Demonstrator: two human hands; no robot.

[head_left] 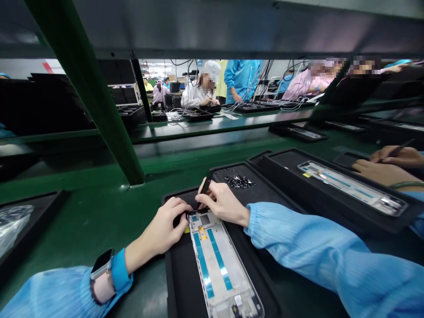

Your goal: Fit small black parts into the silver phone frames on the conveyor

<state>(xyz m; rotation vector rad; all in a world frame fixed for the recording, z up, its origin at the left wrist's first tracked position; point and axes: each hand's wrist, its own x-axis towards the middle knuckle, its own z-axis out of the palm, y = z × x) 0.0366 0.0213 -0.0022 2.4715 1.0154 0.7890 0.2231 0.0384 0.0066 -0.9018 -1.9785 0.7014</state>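
Observation:
A silver phone frame (228,265) with two blue strips lies in a black foam tray (179,282) in front of me. At its far left corner, my left hand (167,225) has its fingers bent and the thumb and fingertips against the edge. My right hand (223,201) is closed around a slim black pointed tool (206,185), held tilted, its tip down at the frame's far end. What the tip touches is too small to make out. Many tiny dark parts (239,181) lie heaped in a black tray just beyond my right hand.
To the right, another black tray (331,198) holds a similar phone frame (351,187), with a co-worker's hands (391,165) beside it. A green post (96,97) rises at left. A tray with a clear plastic bag (15,221) lies far left. Several people work beyond the bench.

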